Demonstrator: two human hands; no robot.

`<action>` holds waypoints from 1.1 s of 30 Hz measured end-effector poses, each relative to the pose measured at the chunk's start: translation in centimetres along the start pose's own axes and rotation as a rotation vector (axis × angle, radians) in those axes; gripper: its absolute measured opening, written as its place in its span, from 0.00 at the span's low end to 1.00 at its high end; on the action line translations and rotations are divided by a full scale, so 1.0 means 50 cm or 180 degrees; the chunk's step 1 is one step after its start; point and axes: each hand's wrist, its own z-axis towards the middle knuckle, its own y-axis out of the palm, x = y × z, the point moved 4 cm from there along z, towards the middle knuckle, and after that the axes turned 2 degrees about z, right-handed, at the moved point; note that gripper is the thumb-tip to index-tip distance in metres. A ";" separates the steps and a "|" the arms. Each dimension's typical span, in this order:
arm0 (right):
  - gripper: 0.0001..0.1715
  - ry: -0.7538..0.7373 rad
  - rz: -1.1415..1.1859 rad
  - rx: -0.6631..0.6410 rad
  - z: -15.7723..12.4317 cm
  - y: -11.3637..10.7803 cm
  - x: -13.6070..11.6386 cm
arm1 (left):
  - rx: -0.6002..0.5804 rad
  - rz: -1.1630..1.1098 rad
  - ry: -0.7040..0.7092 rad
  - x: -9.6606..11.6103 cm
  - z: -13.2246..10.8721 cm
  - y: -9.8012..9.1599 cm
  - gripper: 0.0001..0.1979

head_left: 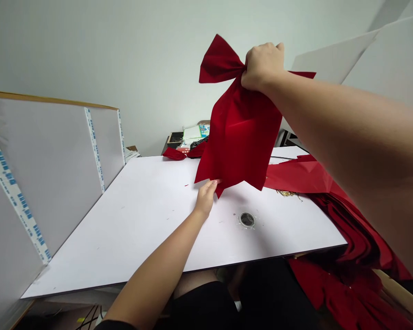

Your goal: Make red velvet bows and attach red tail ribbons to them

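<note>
My right hand (263,65) is raised above the table, fist closed round the gathered neck of a red velvet bag (239,133), whose top flares out above the fist like a bow. The bag hangs down over the white table board (141,220). My left hand (205,195) reaches up from below and pinches the bag's bottom edge near its lower left corner, just above the board.
A small round metal hole (247,219) sits in the board. More red fabric (333,215) is piled at the right and spills off the edge. White panels with blue tape (55,169) stand at the left. Boxes and clutter (189,137) lie at the back.
</note>
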 end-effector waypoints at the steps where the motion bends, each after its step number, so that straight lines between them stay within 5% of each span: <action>1: 0.14 -0.0050 0.0009 -0.0003 -0.001 0.002 0.005 | 0.0109 -0.0008 -0.0004 -0.001 0.006 -0.006 0.12; 5: 0.17 -0.0237 0.0038 0.0089 -0.006 0.004 0.033 | 0.0478 -0.0257 0.0018 -0.001 0.029 -0.033 0.12; 14: 0.17 -0.0313 0.0119 0.0559 -0.012 -0.026 0.053 | 0.0434 -0.0728 -0.0550 0.016 0.022 -0.032 0.33; 28: 0.08 -0.0639 0.0339 0.0407 -0.016 0.009 0.027 | 0.0783 -0.0447 -0.0346 0.007 0.025 -0.054 0.32; 33: 0.09 -0.0444 0.0508 0.0351 -0.010 0.027 0.038 | 0.0703 0.0269 0.0032 0.009 0.026 -0.061 0.11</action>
